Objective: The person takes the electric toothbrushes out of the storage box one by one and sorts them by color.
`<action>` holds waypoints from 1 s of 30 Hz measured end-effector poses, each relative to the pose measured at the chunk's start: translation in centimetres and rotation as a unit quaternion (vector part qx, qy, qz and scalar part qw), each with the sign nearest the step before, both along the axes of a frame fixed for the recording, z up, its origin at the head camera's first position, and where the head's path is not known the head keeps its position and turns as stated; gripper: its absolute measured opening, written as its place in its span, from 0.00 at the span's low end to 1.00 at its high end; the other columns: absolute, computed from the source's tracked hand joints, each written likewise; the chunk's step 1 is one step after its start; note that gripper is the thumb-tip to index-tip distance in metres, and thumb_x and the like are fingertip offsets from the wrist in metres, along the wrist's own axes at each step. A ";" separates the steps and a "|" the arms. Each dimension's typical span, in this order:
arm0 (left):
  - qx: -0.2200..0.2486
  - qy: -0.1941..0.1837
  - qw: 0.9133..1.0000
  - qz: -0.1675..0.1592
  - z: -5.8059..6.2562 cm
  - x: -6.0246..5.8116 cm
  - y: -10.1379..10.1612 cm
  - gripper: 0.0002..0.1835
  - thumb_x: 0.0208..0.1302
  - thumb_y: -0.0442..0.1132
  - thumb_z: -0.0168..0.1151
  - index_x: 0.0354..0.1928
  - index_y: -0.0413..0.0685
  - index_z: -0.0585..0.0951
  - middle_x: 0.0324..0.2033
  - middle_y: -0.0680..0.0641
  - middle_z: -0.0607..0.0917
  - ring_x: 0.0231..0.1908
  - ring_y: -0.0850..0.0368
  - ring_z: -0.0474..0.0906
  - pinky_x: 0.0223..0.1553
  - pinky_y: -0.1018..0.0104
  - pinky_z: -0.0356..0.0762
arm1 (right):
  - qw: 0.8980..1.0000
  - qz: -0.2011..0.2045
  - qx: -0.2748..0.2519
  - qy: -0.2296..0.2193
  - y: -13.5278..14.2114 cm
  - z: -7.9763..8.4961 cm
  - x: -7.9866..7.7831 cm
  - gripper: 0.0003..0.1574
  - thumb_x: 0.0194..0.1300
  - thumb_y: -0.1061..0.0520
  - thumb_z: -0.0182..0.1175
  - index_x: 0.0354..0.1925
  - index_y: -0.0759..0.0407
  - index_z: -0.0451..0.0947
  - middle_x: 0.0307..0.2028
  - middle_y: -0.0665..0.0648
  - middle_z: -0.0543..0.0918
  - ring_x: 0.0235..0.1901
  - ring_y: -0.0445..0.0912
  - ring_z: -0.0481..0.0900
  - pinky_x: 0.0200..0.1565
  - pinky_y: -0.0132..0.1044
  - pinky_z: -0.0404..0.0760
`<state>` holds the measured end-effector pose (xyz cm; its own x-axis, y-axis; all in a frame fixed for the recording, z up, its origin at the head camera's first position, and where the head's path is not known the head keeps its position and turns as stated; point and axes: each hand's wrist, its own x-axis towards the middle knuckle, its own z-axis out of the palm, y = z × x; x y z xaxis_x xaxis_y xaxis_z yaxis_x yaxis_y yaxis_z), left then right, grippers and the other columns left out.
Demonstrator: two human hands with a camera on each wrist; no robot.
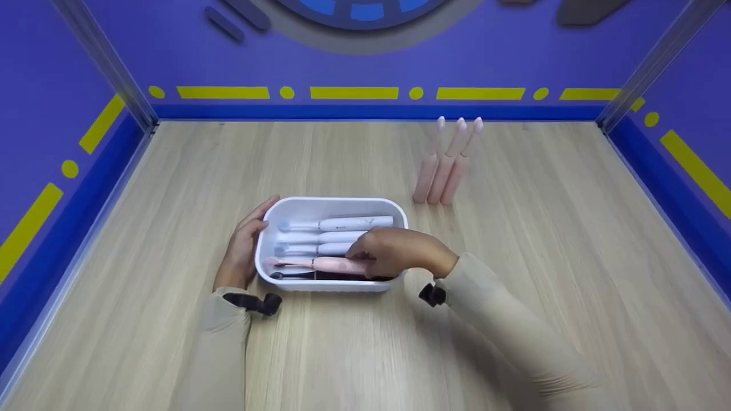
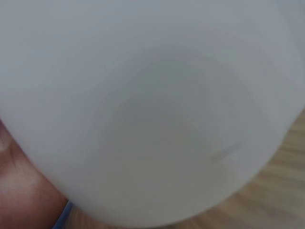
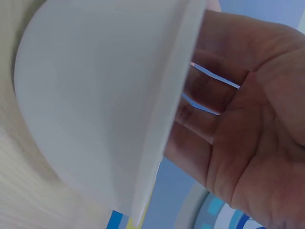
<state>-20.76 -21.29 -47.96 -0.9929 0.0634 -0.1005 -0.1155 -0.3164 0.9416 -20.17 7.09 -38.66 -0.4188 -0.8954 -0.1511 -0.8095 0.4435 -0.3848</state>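
Note:
A white plastic bin (image 1: 331, 285) stands on the table with several electric toothbrushes lying side by side in it. My left hand (image 1: 240, 251) rests against the bin's left end, its fingers extended along the outside and the thumb at the rim. My right hand (image 1: 400, 251) reaches over the right rim and pinches the handle of a pink electric toothbrush (image 1: 331, 264), whose head points left. White electric toothbrushes (image 1: 354, 224) lie behind it, and a black one (image 1: 297, 275) lies along the near wall. In the right wrist view, the bin's wall (image 3: 95, 95) hides the fingertips.
Three pink electric toothbrushes (image 1: 441, 180) stand upright in a close row on the wood-grain table (image 1: 542, 228), behind the bin and to its right. Blue-purple walls (image 1: 365, 68) with yellow marks enclose the table at the back and both sides.

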 end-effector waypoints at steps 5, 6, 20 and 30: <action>-0.010 0.001 1.000 -0.001 0.1 0.0 0.1 0.31 0.65 0.29 0.34 0.72 0.44 0.62 0.73 0.51 0.60 0.73 0.61 0.51 0.74 0.65 0.46 | 1.000 -0.024 -0.017 -0.008 0.7 0.1 -0.2 0.16 0.52 0.66 0.59 0.41 0.55 0.84 0.22 0.46 0.75 0.24 0.38 0.67 0.26 0.28 0.66; -0.010 0.002 1.000 -0.002 0.1 -0.1 0.1 0.31 0.65 0.29 0.34 0.72 0.44 0.62 0.73 0.51 0.59 0.73 0.60 0.51 0.74 0.65 0.46 | 0.999 -0.028 -0.021 -0.009 0.8 0.1 -0.2 0.17 0.52 0.66 0.60 0.42 0.56 0.84 0.23 0.47 0.78 0.25 0.39 0.69 0.27 0.28 0.69; -0.011 0.001 1.000 0.002 0.2 0.1 -0.1 0.31 0.64 0.29 0.34 0.72 0.43 0.61 0.74 0.51 0.59 0.74 0.60 0.50 0.74 0.65 0.46 | 0.993 -0.078 -0.088 -0.033 2.2 0.3 0.0 0.24 0.55 0.67 0.61 0.52 0.59 0.81 0.41 0.55 0.86 0.43 0.45 0.81 0.47 0.40 0.80; 0.032 -0.011 0.999 -0.009 0.3 0.0 0.1 0.32 0.63 0.27 0.36 0.72 0.43 0.60 0.74 0.50 0.58 0.72 0.59 0.53 0.73 0.65 0.49 | 0.984 -0.101 -0.143 -0.028 3.6 1.2 0.3 0.23 0.59 0.64 0.63 0.55 0.59 0.79 0.45 0.55 0.84 0.42 0.45 0.79 0.45 0.41 0.82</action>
<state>-20.80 -21.22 -47.63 -0.9891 0.0876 -0.1185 -0.1428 -0.3728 0.9168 -19.87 10.66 -37.43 -0.5905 -0.8042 0.0677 -0.6904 0.4600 -0.5584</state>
